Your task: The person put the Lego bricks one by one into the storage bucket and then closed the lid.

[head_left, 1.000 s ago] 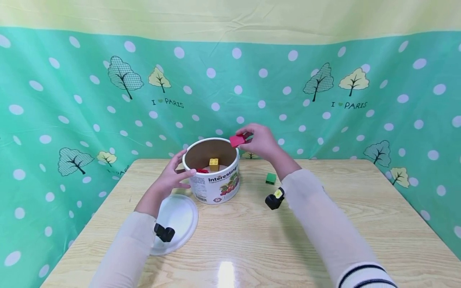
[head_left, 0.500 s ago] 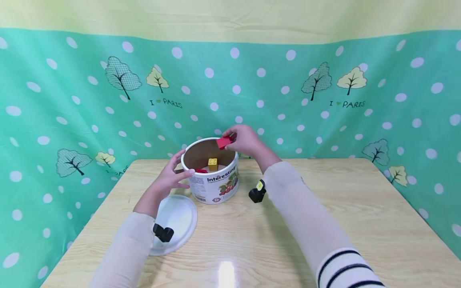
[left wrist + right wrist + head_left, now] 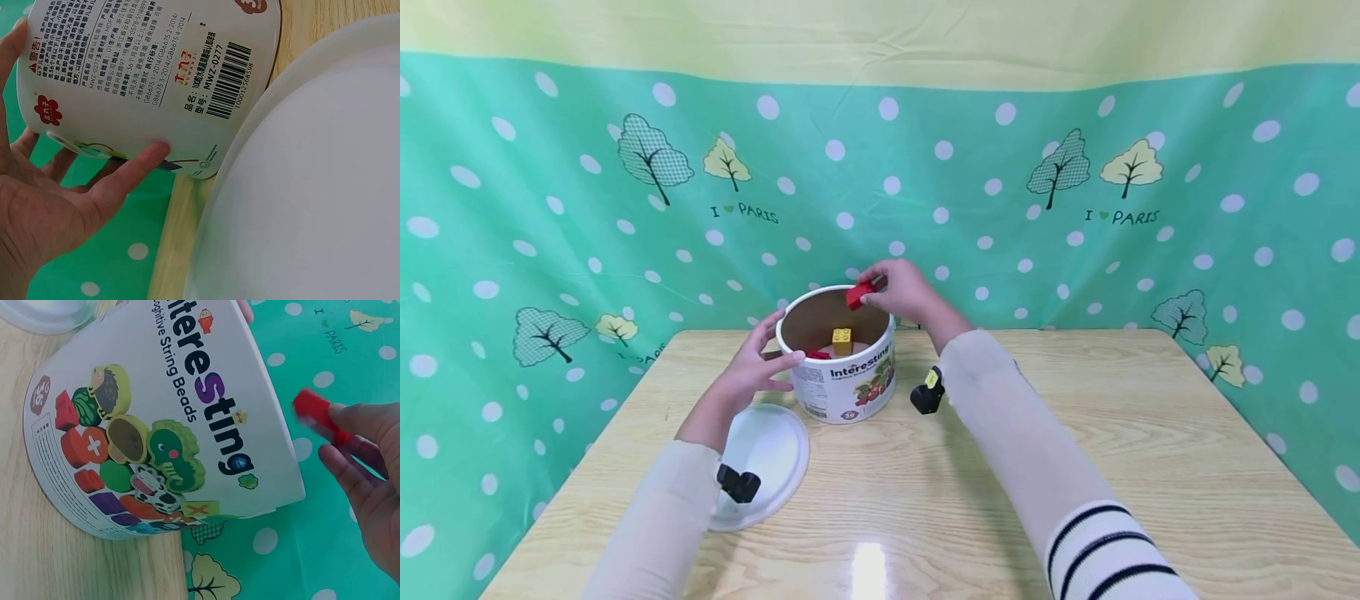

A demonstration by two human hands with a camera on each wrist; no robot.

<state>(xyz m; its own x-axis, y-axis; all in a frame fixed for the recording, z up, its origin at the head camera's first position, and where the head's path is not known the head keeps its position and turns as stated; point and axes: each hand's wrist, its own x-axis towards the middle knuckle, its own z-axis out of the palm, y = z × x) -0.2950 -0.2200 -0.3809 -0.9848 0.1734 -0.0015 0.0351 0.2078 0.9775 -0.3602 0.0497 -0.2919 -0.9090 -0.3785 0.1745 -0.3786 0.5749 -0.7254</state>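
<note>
My right hand [image 3: 902,292] pinches a red toy building brick [image 3: 858,295] over the back right of the bucket's opening. In the right wrist view the red brick [image 3: 315,411] is blurred, between thumb and fingers. My left hand [image 3: 747,367] rests spread against the left side of the white bucket [image 3: 842,393]. In the left wrist view its thumb [image 3: 134,167] lies straight on the printed label. Inside the bucket sit a yellow brick [image 3: 842,342] and a red piece [image 3: 817,355] partly hidden by the front rim.
A round white lid [image 3: 767,458] lies flat in front of the bucket, partly under the left forearm. The wooden table [image 3: 1150,417] reaches back to a green dotted curtain [image 3: 970,175]. My right sleeve [image 3: 1000,408] crosses the table's middle.
My right hand has carried the red brick leftward, from the bucket's right rim to over its opening, and tilted it. The right sleeve now covers the green brick. My left hand stays put.
</note>
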